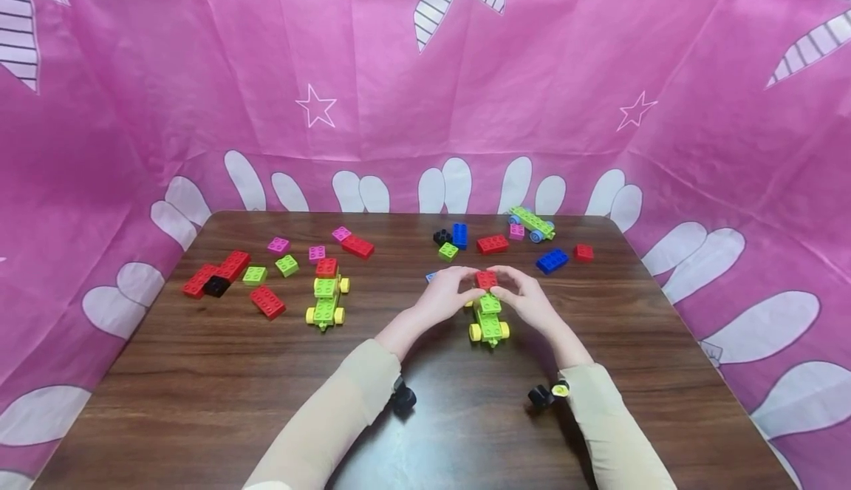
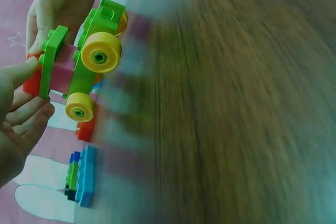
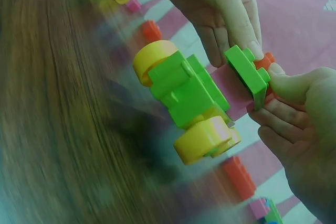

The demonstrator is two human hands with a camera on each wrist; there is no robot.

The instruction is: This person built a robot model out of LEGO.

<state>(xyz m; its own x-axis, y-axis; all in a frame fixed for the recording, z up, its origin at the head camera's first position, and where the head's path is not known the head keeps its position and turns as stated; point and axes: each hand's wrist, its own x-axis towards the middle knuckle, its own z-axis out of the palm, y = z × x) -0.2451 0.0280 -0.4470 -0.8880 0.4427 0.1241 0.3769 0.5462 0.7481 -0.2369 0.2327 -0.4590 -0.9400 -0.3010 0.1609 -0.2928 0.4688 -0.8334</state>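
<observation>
A green toy car (image 1: 489, 321) with yellow wheels stands on the brown table (image 1: 199, 401) at the middle. On top of its stacked green and pink pieces sits a small red brick (image 1: 486, 279). My left hand (image 1: 460, 287) pinches that red brick from the left, my right hand (image 1: 513, 290) from the right. The left wrist view shows the car (image 2: 86, 61) side-on, with the left hand's thumb (image 2: 18, 74) against the red brick (image 2: 32, 82). In the right wrist view the car (image 3: 189, 90) lies between both hands, the right hand's (image 3: 294, 103) thumb at the red brick (image 3: 265, 60).
A second green car (image 1: 325, 299) with yellow wheels stands to the left, and a third green car (image 1: 532, 222) with blue wheels at the back. Loose red, green, pink, blue and black bricks lie scattered left (image 1: 216, 274) and at the back (image 1: 552, 260). Pink cloth (image 1: 100, 143) walls the table.
</observation>
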